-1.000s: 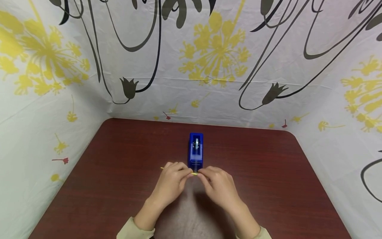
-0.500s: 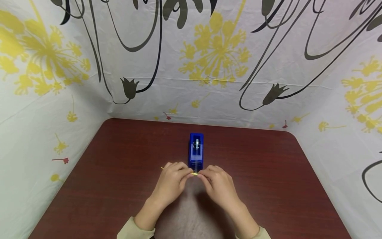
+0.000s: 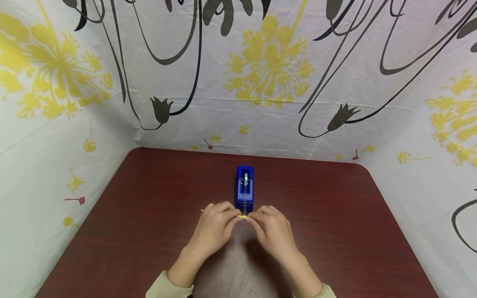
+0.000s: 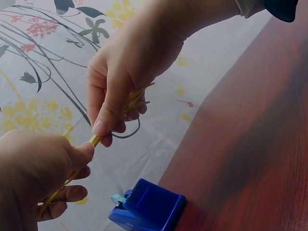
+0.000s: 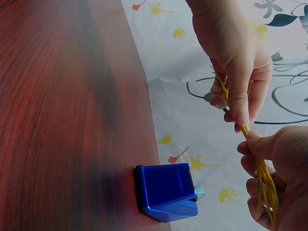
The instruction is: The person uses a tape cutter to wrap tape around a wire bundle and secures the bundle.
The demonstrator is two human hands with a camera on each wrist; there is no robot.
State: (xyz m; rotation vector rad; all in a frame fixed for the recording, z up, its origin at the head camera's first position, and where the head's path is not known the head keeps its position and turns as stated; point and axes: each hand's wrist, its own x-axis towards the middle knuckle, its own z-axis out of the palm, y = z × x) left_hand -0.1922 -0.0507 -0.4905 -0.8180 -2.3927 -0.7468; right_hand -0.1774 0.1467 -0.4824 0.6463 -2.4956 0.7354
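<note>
Pinching a thin yellow strand [image 3: 243,216] between them, the left hand [image 3: 215,227] and right hand [image 3: 273,230] sit almost exactly as a second ago, fingertips nearly touching just before the blue dispenser [image 3: 244,188]; only the right wrist has eased slightly, so the work seems paused mid-grip.

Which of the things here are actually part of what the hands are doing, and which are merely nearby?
In use:
left hand
right hand
yellow strands, pinched by both hands

Merely nearby:
blue tape dispenser, untouched
table
flowered cloth behind
</note>
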